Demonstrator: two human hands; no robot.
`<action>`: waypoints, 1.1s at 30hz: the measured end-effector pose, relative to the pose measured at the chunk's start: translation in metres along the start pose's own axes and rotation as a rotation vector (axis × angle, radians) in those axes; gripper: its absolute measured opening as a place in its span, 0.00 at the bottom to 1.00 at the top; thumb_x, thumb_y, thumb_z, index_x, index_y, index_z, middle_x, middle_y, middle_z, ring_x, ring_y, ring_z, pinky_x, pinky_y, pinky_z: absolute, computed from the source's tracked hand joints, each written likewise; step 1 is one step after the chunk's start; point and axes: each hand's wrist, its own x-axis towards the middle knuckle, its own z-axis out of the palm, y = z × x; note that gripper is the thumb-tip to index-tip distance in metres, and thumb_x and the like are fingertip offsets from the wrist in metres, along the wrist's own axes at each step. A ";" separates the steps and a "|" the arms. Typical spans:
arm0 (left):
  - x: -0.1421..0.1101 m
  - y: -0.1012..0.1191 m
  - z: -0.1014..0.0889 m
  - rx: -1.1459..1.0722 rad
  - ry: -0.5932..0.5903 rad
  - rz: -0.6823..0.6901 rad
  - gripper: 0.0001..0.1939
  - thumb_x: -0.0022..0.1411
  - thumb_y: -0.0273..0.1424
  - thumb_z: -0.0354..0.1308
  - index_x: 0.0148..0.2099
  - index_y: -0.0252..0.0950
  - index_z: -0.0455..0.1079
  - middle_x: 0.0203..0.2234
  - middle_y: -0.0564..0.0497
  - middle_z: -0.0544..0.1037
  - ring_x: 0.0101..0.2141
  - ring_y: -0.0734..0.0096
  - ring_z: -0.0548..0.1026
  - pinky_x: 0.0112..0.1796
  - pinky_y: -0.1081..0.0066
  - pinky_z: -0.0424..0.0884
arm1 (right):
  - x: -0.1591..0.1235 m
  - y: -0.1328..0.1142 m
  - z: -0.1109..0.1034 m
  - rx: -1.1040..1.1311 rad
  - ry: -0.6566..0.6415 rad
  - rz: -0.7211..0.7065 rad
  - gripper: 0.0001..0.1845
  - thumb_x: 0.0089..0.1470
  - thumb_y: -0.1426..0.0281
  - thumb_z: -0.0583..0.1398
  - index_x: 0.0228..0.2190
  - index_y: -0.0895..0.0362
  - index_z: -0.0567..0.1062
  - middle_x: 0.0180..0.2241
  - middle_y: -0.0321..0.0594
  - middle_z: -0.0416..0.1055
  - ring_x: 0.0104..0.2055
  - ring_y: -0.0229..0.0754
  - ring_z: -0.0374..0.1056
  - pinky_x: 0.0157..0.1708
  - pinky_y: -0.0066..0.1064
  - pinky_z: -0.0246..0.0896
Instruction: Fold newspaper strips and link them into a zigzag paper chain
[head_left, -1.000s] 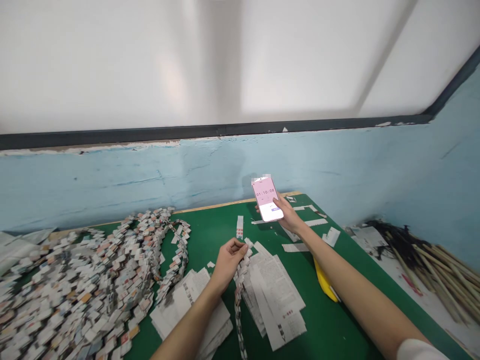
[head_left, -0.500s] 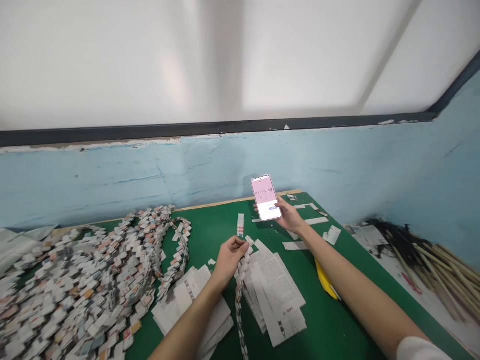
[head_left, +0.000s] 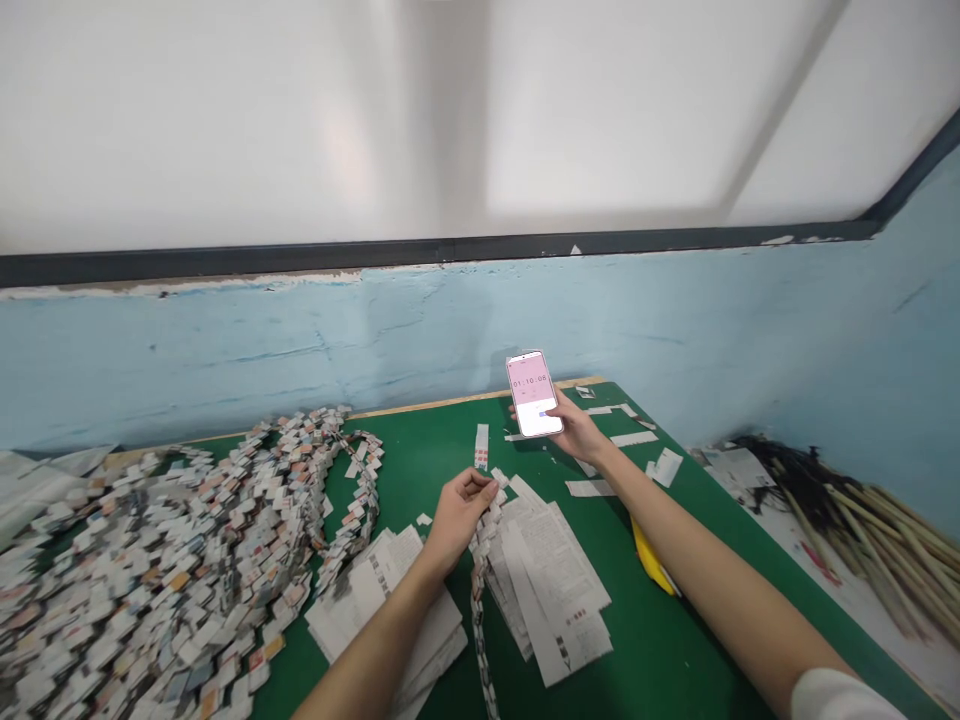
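My right hand [head_left: 576,424] holds up a phone [head_left: 534,395] with a timer on its pink and white screen; the thumb rests on the lower part of the glass. My left hand [head_left: 461,512] pinches the upper end of a folded-paper chain [head_left: 482,575], which hangs down toward the table's front. Under and beside the chain lie stacked newspaper pieces [head_left: 559,570], and a second newspaper stack [head_left: 397,590] is partly covered by my left forearm. A single paper strip [head_left: 481,446] lies just beyond my left hand.
A large heap of folded-paper chain [head_left: 172,570] covers the left of the green table [head_left: 637,660]. Loose paper strips [head_left: 634,440] and a yellow object [head_left: 651,560], partly under my right arm, lie to the right. Bamboo-like sticks [head_left: 885,540] are beyond the table's right edge.
Both hands stay nearly in place with the chain and the phone. On the phone the right thumb has shifted slightly, and the button under it looks different.
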 end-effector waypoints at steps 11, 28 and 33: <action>0.000 0.000 -0.001 0.014 -0.007 0.010 0.24 0.52 0.49 0.71 0.31 0.35 0.68 0.23 0.55 0.71 0.26 0.76 0.66 0.30 0.75 0.59 | 0.001 0.006 -0.006 -0.039 -0.029 -0.012 0.39 0.53 0.74 0.61 0.65 0.48 0.59 0.55 0.47 0.76 0.54 0.56 0.74 0.51 0.52 0.71; -0.001 0.003 0.001 0.010 0.002 0.015 0.24 0.51 0.49 0.72 0.30 0.34 0.69 0.24 0.54 0.72 0.26 0.75 0.67 0.30 0.75 0.60 | -0.002 0.002 0.008 -0.009 0.105 0.015 0.37 0.57 0.69 0.61 0.65 0.48 0.57 0.48 0.46 0.80 0.48 0.55 0.78 0.49 0.51 0.73; -0.002 0.006 0.002 0.019 0.005 0.017 0.24 0.50 0.50 0.72 0.30 0.34 0.69 0.24 0.53 0.73 0.27 0.74 0.68 0.31 0.74 0.61 | -0.001 0.006 0.000 0.087 0.114 0.088 0.35 0.59 0.66 0.59 0.65 0.51 0.56 0.49 0.49 0.79 0.50 0.58 0.78 0.52 0.58 0.71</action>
